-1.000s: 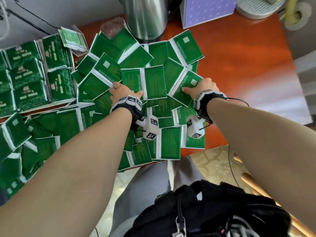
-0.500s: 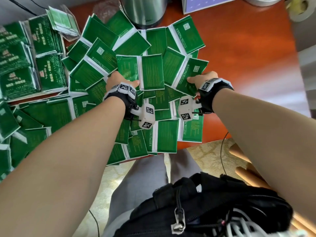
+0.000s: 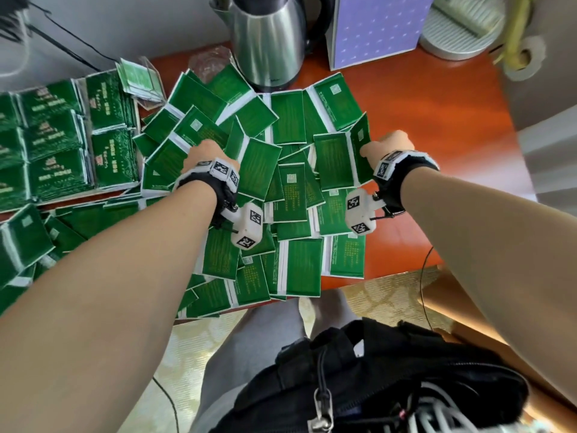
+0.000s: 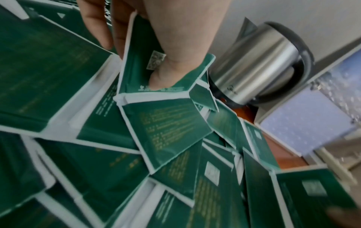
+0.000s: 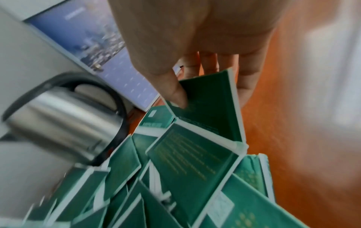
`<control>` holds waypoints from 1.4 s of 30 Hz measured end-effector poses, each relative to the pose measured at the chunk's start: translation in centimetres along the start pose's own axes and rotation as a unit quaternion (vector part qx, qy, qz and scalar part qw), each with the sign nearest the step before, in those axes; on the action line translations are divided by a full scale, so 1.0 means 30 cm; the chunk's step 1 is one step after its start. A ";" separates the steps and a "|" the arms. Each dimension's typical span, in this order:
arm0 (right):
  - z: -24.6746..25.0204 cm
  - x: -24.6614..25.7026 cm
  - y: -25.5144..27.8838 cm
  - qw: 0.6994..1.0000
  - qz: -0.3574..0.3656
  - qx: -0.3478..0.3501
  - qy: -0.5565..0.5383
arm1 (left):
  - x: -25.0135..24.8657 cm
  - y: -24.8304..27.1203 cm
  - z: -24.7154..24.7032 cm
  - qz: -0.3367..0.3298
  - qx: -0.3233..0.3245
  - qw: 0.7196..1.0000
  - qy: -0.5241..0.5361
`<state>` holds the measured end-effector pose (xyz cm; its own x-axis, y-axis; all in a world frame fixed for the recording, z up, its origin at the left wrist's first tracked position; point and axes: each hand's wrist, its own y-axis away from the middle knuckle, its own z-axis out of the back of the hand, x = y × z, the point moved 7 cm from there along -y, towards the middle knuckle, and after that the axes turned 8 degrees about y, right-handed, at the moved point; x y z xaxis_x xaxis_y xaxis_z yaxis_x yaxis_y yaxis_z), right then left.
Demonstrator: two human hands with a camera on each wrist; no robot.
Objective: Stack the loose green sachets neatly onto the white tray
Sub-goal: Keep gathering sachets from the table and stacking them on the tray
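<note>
Two hands each pinch a folded pair of green sachets from the heap mid-table, left hand (image 3: pixel 206 154) and right hand (image 3: pixel 385 145); lift them clear, square edges, then carry toward the white tray (image 3: pixel 93 195) at the left edge.

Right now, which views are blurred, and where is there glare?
Head view: mostly sharp, edges curved by the wide lens, pale glare on the table. Left wrist view: kettle and far sachets soft. Right wrist view: heaviest blur, kettle smeared, white glare on the table.

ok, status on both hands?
Left hand pinching a sachet. Right hand pinching another sachet. Tray half stacked. Kettle beside pile.
</note>
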<state>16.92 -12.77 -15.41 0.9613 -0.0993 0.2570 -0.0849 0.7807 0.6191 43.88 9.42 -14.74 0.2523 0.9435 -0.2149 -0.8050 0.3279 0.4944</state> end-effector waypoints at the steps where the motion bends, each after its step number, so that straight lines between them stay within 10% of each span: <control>1: -0.001 0.031 0.013 0.999 0.018 -0.013 0.027 | -0.007 0.008 -0.013 0.000 -0.004 1.000 -0.011; 7: -0.181 0.178 0.059 0.970 0.151 -0.013 0.192 | -0.105 0.069 -0.165 -0.117 -0.010 0.988 -0.095; 12: -0.308 0.200 0.033 0.953 0.122 0.000 0.278 | -0.121 0.085 -0.283 -0.143 0.040 0.984 -0.100; 32: -0.309 0.144 0.085 0.943 0.191 -0.029 0.271 | -0.114 0.116 -0.266 -0.256 0.003 0.958 -0.127; 42: -0.115 0.252 0.473 0.800 0.421 -0.115 0.412 | -0.175 0.313 0.081 -0.411 -0.088 0.882 -0.212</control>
<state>23.88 -0.32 -7.25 0.4435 0.8876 -0.1241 -0.8333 0.4594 0.3075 36.32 7.66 -6.93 0.9379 0.3356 -0.0879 -0.3176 0.9325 0.1722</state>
